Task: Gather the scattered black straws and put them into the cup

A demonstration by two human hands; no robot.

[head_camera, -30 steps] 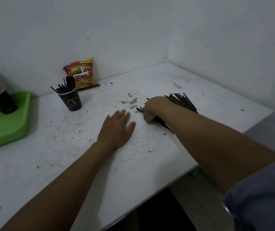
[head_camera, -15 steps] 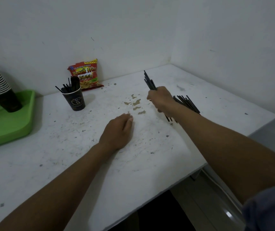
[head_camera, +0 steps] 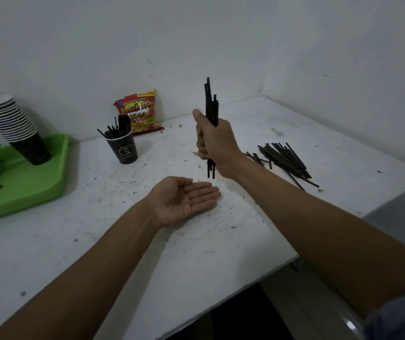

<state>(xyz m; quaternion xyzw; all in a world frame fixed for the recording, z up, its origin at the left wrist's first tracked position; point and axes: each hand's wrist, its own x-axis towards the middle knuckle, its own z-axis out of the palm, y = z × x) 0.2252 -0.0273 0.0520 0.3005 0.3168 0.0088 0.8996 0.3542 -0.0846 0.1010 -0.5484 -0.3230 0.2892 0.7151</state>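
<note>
My right hand (head_camera: 215, 143) grips a bunch of black straws (head_camera: 210, 104) upright above the white table (head_camera: 196, 253), their lower ends hanging just over my left hand. My left hand (head_camera: 186, 198) rests palm up on the table with fingers apart and nothing in it. A black paper cup (head_camera: 122, 149) stands at the back left of my hands and holds several straws. A pile of loose black straws (head_camera: 286, 160) lies on the table to the right of my right wrist.
A red snack bag (head_camera: 137, 111) leans on the wall behind the cup. A green tray (head_camera: 25, 177) at the left carries a leaning stack of paper cups (head_camera: 12, 126). Walls close the back and right; the table's edge runs diagonally at the lower right.
My right hand lifted a bunch of straws from the pile and turned them upright. My left hand rolled from palm down to palm up beneath them.
</note>
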